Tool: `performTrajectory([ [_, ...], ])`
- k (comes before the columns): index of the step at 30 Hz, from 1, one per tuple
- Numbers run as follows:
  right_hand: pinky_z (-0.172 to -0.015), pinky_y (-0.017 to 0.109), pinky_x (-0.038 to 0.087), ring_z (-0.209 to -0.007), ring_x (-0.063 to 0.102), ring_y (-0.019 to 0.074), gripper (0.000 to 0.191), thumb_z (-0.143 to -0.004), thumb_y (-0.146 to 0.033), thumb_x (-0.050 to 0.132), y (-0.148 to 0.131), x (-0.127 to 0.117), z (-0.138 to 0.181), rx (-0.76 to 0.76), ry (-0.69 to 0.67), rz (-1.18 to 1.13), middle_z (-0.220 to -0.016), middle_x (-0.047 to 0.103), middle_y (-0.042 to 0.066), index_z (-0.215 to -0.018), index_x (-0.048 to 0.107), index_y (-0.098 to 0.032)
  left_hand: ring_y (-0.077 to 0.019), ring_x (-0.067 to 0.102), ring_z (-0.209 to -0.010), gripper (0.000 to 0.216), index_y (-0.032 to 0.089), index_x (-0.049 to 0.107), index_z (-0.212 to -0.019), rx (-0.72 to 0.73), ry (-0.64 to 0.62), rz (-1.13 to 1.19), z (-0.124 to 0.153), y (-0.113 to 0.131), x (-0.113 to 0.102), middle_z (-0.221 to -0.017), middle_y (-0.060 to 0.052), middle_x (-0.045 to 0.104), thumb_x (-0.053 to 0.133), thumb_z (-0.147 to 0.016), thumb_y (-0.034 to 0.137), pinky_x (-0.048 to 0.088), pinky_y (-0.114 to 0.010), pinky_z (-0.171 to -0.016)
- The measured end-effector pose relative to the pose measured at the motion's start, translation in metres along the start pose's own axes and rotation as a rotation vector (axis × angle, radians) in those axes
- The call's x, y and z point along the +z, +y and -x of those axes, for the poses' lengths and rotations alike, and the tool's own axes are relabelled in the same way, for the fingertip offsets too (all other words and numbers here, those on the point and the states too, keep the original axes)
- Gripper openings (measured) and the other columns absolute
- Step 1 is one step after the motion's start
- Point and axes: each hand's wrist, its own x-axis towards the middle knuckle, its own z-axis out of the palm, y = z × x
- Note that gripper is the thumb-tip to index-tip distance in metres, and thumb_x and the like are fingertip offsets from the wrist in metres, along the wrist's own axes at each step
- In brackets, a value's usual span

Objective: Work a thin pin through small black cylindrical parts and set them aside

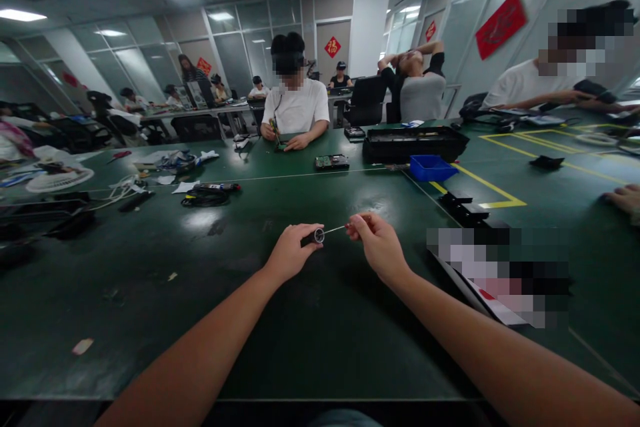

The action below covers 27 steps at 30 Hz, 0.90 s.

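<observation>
The big green bench (150, 293) took up pretty much the whole view. A person in a white shirt (296, 107) sat at the far side working on something small, and a co-worker's hand (623, 197) rested on the bench at the right edge. There was a long black tray (415, 143) past the middle, with a blue bin (433, 167) just in front of it. A circuit board (331, 161) sat to the tray's left, and a bundle of black cables (206, 195) lay further left.

Both of the wearer's hands were up just over the bench, near the centre. The left hand (293, 252) had its fingers closed around a small black cylinder (314, 236), ringed end facing right. The right hand (380, 243) was pinching a thin metal rod (334, 229) between thumb and fingertips. The rod ran roughly level towards the cylinder's ring. Its tip was right at the opening, but I couldn't tell if it was actually inside or only touching.

My read was that this was the lining-up bit, rod meeting the hole in the cylinder. Anything after that would need the rod kept straight on the cylinder's axis. It'd also want a steady left grip and a light push, since something that thin looked easy to bend or slip.
</observation>
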Motion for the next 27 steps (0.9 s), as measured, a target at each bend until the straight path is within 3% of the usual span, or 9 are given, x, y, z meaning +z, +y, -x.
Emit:
performTrajectory([
  [5,-0.056,0.03,0.039,-0.054,0.053,0.0156,0.043,-0.086,-0.06,0.061,-0.009,-0.004,0.003,-0.041,0.036,0.276,-0.058,0.061,0.0,-0.068,0.06,-0.021,-0.025,0.061,-0.118,0.04,0.028,0.067,-0.126,-0.023,0.019,0.021,0.0,0.001,-0.001,-0.126,-0.004,0.069,0.071,-0.086,0.023,0.04,-0.045,-0.109],
  [12,-0.064,0.03,0.044,-0.069,0.06,0.0175,0.018,-0.092,-0.038,0.056,-0.011,-0.002,0.007,-0.16,-0.058,0.247,-0.077,0.065,0.001,-0.092,0.063,-0.022,-0.0235,0.061,-0.118,0.041,0.027,0.067,-0.126,-0.016,0.035,0.047,0.0,-0.002,-0.002,-0.125,-0.004,0.069,0.071,-0.086,0.02,0.042,-0.041,-0.107],
  [18,-0.057,0.031,0.04,-0.057,0.055,0.017,0.037,-0.098,-0.049,0.043,-0.008,-0.002,0.006,-0.09,-0.059,0.313,-0.062,0.057,-0.001,-0.092,0.067,-0.022,-0.0246,0.062,-0.115,0.041,0.027,0.067,-0.126,-0.032,0.033,0.031,0.0,0.001,-0.004,-0.124,-0.005,0.069,0.07,-0.086,0.02,0.043,-0.043,-0.106],
  [22,-0.06,0.032,0.044,-0.062,0.056,0.0171,0.028,-0.095,-0.041,0.048,0.0,0.0,0.004,-0.037,-0.049,0.145,-0.074,0.062,-0.001,-0.113,0.06,-0.024,-0.0257,0.062,-0.113,0.04,0.026,0.067,-0.126,-0.046,0.008,-0.009,0.0,0.004,-0.006,-0.122,-0.005,0.07,0.069,-0.087,0.022,0.042,-0.045,-0.106],
  [27,-0.063,0.033,0.046,-0.065,0.054,0.0169,0.031,-0.097,-0.047,0.043,0.004,0.003,0.003,-0.045,-0.057,0.019,-0.072,0.057,-0.001,-0.103,0.063,-0.024,-0.0267,0.062,-0.112,0.039,0.027,0.066,-0.127,-0.044,0.001,-0.041,-0.001,0.004,-0.005,-0.121,-0.005,0.07,0.068,-0.088,0.025,0.041,-0.047,-0.106],
])
